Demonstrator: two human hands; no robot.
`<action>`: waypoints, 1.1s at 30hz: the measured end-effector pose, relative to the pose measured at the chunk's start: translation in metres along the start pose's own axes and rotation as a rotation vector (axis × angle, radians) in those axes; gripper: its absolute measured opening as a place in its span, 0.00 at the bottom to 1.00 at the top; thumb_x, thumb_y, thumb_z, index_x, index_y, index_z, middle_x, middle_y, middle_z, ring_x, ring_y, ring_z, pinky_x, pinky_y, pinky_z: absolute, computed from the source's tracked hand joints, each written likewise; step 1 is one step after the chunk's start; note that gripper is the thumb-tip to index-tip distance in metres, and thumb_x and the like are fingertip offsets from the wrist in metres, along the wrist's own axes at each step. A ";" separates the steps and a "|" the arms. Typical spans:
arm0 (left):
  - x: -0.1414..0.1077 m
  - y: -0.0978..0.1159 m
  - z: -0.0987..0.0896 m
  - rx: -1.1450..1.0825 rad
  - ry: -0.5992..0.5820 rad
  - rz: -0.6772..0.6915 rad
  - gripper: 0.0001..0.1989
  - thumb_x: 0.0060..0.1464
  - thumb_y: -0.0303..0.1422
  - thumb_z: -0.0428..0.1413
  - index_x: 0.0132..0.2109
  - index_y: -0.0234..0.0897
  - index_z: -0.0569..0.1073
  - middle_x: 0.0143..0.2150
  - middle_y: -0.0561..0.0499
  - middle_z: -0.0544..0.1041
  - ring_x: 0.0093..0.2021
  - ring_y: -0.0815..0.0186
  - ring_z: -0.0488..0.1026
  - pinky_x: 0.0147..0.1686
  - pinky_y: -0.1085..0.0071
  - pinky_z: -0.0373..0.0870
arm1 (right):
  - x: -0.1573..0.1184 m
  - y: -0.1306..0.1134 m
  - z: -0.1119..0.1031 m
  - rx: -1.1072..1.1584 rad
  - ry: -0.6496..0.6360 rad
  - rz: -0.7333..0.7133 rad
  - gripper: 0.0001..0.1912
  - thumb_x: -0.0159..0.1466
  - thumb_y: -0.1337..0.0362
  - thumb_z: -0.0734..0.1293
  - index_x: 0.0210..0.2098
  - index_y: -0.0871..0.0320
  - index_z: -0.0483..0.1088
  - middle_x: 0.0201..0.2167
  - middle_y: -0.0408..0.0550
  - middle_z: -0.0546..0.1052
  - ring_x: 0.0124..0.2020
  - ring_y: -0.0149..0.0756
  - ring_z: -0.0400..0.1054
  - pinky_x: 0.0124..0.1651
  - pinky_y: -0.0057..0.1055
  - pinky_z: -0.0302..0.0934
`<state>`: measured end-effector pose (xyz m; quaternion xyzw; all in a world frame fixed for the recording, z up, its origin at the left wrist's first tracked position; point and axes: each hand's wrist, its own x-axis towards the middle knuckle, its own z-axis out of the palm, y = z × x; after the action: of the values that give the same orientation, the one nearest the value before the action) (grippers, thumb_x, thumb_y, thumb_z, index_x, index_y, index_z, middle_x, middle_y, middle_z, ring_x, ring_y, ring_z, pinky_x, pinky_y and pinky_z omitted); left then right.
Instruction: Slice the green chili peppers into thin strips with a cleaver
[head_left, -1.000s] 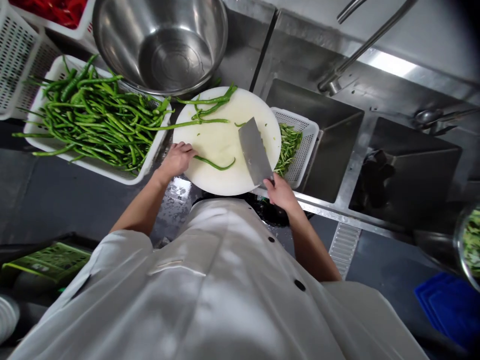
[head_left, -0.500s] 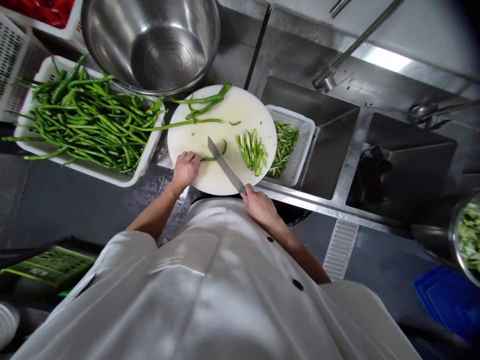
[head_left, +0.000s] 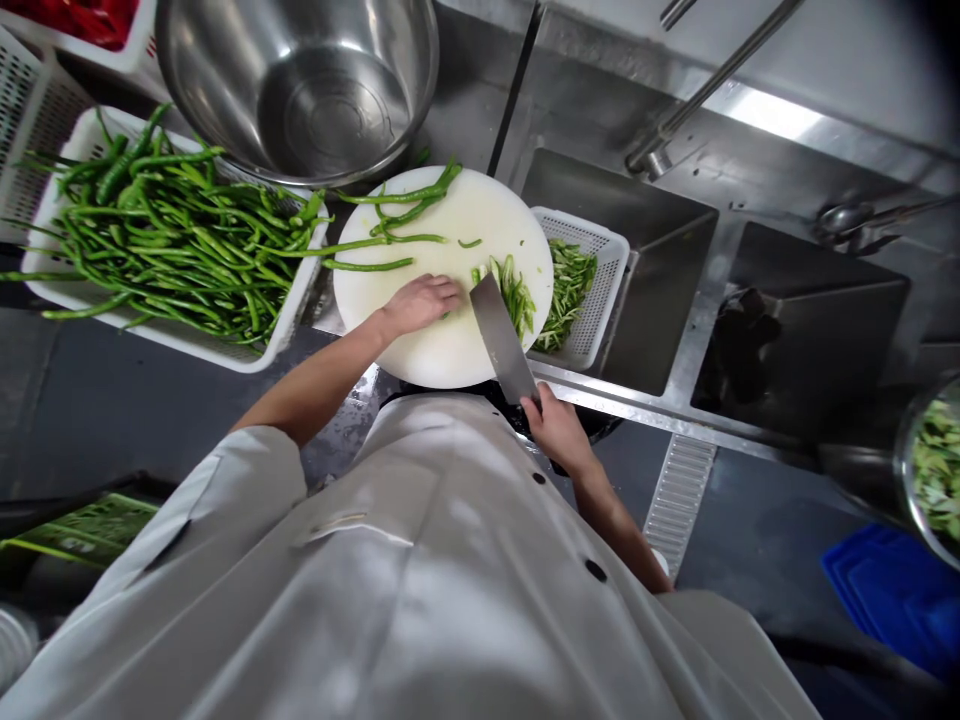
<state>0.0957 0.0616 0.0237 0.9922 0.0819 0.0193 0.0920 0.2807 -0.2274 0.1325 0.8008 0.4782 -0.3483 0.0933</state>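
Indoors, a person in a white, dark-buttoned jacket (head_left: 420,590) works at a round white cutting board (head_left: 420,355), both hands well apart. The right hand (head_left: 559,430) is clamped around the handle of a broad steel cleaver (head_left: 501,335), the grip itself hidden inside the fist. The blade crosses the right part of the board, its flat covering some of a heap of pale-green cut slivers (head_left: 519,300).

The left hand (head_left: 424,302) lies palm down near the board's middle, fingers curled; a scrap of green shows at the fingertips, but whether they pinch anything cannot be told. Several long, thin green peppers (head_left: 420,205) lie across the board's far left portion, some reaching over its edge.

More such peppers fill a white plastic basket (head_left: 298,295) at left, stems poking past the rim. At right, a white perforated basket (head_left: 611,285) carries further slivers, its near-left corner hidden by the board. Above, a wide stainless-steel bowl (head_left: 337,110) is cut off by the frame, as is a tub of red pieces (head_left: 86,18) in the corner. A dark object (head_left: 748,340) in the far-right sink (head_left: 840,300) is too dim to identify.
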 end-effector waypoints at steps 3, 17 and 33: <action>-0.001 0.004 0.009 0.006 0.064 -0.076 0.14 0.69 0.24 0.49 0.44 0.38 0.79 0.41 0.46 0.79 0.47 0.56 0.73 0.48 0.60 0.72 | 0.000 -0.001 0.006 0.018 -0.030 -0.009 0.22 0.79 0.57 0.54 0.64 0.60 0.67 0.47 0.57 0.83 0.49 0.51 0.78 0.52 0.37 0.64; -0.036 0.031 0.053 -0.098 0.463 -0.217 0.17 0.75 0.29 0.44 0.51 0.39 0.79 0.46 0.45 0.80 0.46 0.58 0.74 0.48 0.58 0.77 | -0.001 -0.006 -0.007 -0.137 -0.137 -0.066 0.23 0.80 0.55 0.53 0.67 0.60 0.64 0.45 0.59 0.83 0.48 0.52 0.78 0.48 0.36 0.63; -0.027 0.031 0.039 -0.188 0.282 -0.214 0.19 0.71 0.25 0.45 0.50 0.38 0.80 0.48 0.42 0.81 0.49 0.57 0.75 0.52 0.58 0.75 | 0.000 0.000 -0.014 -0.063 -0.099 -0.082 0.23 0.79 0.56 0.55 0.66 0.59 0.66 0.47 0.57 0.83 0.49 0.52 0.77 0.49 0.36 0.63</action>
<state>0.0764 0.0198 -0.0090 0.9522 0.1971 0.1559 0.1735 0.2875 -0.2210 0.1432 0.7591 0.5162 -0.3755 0.1277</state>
